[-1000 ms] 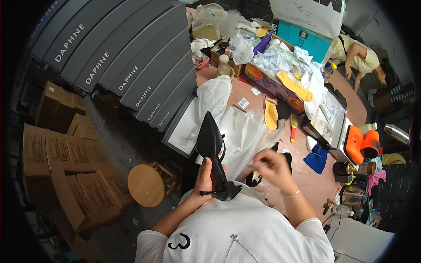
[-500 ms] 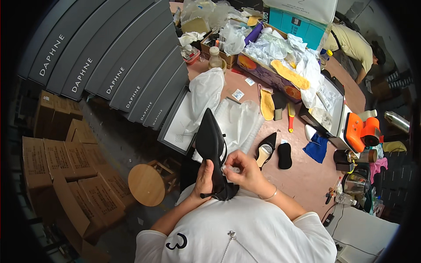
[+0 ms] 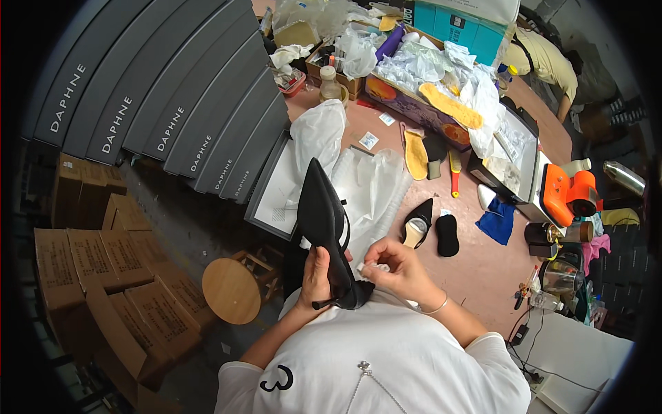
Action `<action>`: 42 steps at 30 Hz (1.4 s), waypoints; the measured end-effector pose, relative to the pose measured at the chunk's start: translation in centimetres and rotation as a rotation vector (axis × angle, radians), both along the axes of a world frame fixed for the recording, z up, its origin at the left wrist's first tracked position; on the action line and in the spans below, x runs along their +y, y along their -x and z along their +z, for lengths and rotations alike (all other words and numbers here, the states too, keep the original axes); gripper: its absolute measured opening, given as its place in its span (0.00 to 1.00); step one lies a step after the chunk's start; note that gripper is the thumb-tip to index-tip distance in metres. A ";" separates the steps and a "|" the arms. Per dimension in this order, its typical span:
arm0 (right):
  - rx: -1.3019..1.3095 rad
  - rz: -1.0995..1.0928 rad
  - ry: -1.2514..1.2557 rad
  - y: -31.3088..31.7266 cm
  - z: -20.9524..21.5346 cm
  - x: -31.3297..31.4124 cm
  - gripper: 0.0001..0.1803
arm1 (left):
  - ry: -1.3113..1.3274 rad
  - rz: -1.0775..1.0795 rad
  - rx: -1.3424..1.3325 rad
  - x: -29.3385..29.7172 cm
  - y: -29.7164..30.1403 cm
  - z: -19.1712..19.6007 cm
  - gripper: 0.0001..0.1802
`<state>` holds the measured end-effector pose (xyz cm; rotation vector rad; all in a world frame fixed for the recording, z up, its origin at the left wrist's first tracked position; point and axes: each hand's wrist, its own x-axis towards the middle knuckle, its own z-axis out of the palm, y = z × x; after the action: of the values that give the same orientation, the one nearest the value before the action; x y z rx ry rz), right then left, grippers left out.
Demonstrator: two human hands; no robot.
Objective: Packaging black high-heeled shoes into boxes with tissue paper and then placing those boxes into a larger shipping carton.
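Note:
A black pointed high-heeled shoe [image 3: 319, 207] is held in front of my chest, toe pointing away and its sole partly turned up. My left hand [image 3: 315, 281] is wrapped around its middle, thumb showing on the near side. Just right of the shoe, my right hand [image 3: 403, 270] pinches a small white wad [image 3: 372, 268], perhaps tissue or cloth. The matching black shoe [image 3: 418, 222] lies on the table beyond my right hand, pale lining showing. Beside it is a black oval pad [image 3: 447, 235].
Grey shoe boxes [image 3: 165, 117] stack high at left, near an open box [image 3: 270, 200] with white paper. A round wooden stool [image 3: 232, 290] stands below. Yellow insoles [image 3: 416, 155], a brush [image 3: 455, 172] and an orange device [image 3: 569, 193] occupy the table. Another person [image 3: 545, 58] bends at far right.
The shoe and my left hand have shifted slightly left in the picture. My right hand has drawn a little to the right with the white wad, widening its gap from the shoe.

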<state>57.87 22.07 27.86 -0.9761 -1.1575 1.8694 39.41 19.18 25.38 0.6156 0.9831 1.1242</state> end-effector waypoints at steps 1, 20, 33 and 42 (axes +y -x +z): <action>0.011 0.001 -0.006 0.7 -0.2 -0.3 0.10 | -0.008 0.000 0.002 -0.1 -0.1 0.0 0.34; -0.380 -0.015 -0.324 -0.9 -1.2 2.6 0.04 | -0.001 0.105 -0.067 0.7 -0.1 -0.9 0.32; -0.301 -0.134 -0.184 -7.1 -6.4 2.4 0.44 | 0.160 0.052 -0.437 4.6 -3.2 -0.9 0.22; 0.347 0.206 0.232 -2.3 -5.0 -3.7 0.58 | -0.818 -0.461 0.855 5.1 1.2 -2.3 0.22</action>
<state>60.17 18.41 22.88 -0.6324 -0.8727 2.2691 38.19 24.30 23.09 1.9916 0.9654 0.8010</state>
